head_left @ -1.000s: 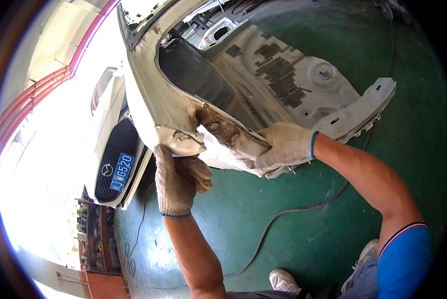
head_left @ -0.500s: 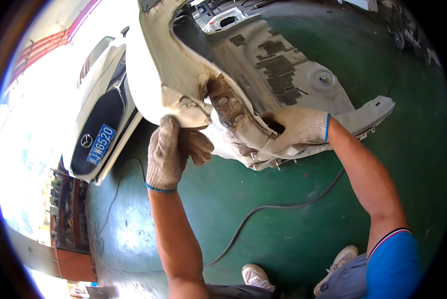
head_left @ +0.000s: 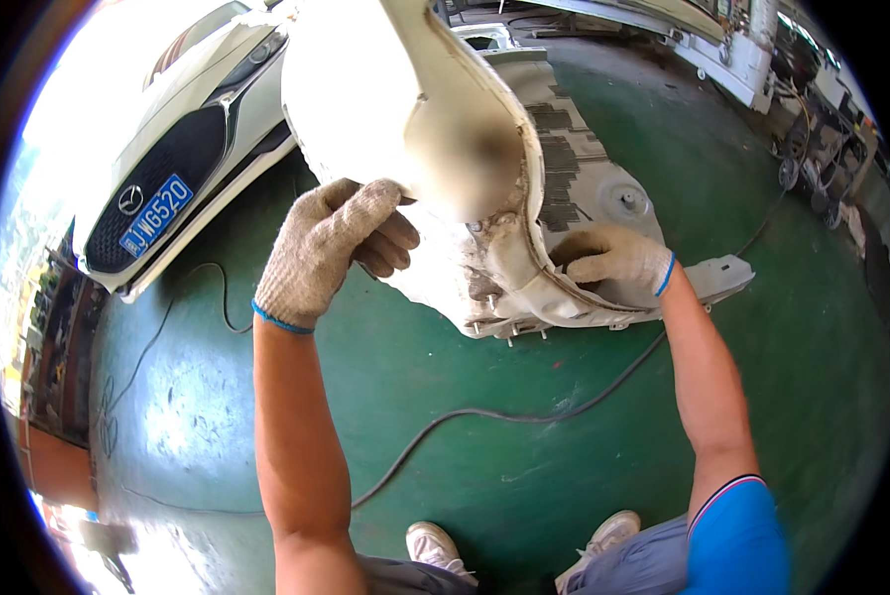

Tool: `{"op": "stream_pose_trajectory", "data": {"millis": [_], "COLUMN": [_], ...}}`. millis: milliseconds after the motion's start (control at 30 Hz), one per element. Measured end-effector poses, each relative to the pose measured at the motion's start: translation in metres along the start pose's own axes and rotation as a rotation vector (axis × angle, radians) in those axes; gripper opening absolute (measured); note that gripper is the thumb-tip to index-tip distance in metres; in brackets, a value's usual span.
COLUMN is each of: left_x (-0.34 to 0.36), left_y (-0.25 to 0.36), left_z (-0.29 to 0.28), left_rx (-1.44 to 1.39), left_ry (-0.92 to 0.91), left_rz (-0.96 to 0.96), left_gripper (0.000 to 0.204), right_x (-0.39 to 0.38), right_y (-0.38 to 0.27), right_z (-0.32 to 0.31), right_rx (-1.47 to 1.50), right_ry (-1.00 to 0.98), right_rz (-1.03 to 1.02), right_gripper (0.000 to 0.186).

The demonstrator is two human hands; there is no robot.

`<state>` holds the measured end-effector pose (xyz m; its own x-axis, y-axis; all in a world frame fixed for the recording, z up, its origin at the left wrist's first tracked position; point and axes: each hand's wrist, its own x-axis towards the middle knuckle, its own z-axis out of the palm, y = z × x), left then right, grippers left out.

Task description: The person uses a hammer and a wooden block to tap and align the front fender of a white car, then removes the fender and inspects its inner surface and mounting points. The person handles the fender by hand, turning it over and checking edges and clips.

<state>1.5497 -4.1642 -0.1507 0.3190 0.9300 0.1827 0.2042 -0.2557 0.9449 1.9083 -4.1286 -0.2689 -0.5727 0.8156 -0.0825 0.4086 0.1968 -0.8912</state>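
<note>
pale car-body panel (head_left: 375, 109) ahead of and between left hand (head_left: 341, 238) and right hand (head_left: 618, 260); both curled at its edges, contact partly hidden, cannot tell if either grips.

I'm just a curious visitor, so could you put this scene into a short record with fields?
Main thing: white sheet-metal car-body section
Left hand: gloved in off-white knit, fingers curled at the section's edge
Right hand: likewise gloved, at the section's curved rim
Ahead left: white, dark-fronted car
Floor: glossy green, crossed by long dark hose
</note>
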Motion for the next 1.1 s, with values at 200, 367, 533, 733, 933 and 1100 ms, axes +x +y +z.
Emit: {"op": "stream_pose_trajectory", "data": {"millis": [200, 367, 533, 733, 933, 1100], "left_x": [-0.003, -0.004, -0.005, -0.004, -0.005, -0.005], "left_y": [0.001, 0.002, 0.006, 0.003, 0.004, 0.004], "left_z": [-0.012, -0.016, -0.015, -0.016, -0.016, -0.016], "left_rx": [-0.083, -0.092, -0.106, -0.106, -0.112, -0.105], "left_ry": [0.076, 0.136, 0.119, 0.118, 0.117, 0.127], "left_rz": [0.021, 0.013, 0.021, 0.028, 0.025, 0.031], "left_gripper": [0.051, 0.045, 0.043, 0.043, 0.042, 0.043], "right_x": [0.011, 0.015, 0.016, 0.018, 0.016, 0.014], "right_y": [0.010, 0.006, 0.002, 0.001, -0.002, -0.007], "right_z": [0.009, 0.020, 0.021, 0.022, 0.027, 0.028], "right_rx": [-0.024, 0.006, -0.151, -0.242, -0.069, -0.066], "right_ry": [0.082, 0.130, 0.159, 0.170, 0.158, 0.152], "right_rz": [0.015, 0.096, 0.060, 0.046, 0.086, 0.091], "right_gripper": [0.043, 0.041, 0.041, 0.042, 0.042, 0.042]}}
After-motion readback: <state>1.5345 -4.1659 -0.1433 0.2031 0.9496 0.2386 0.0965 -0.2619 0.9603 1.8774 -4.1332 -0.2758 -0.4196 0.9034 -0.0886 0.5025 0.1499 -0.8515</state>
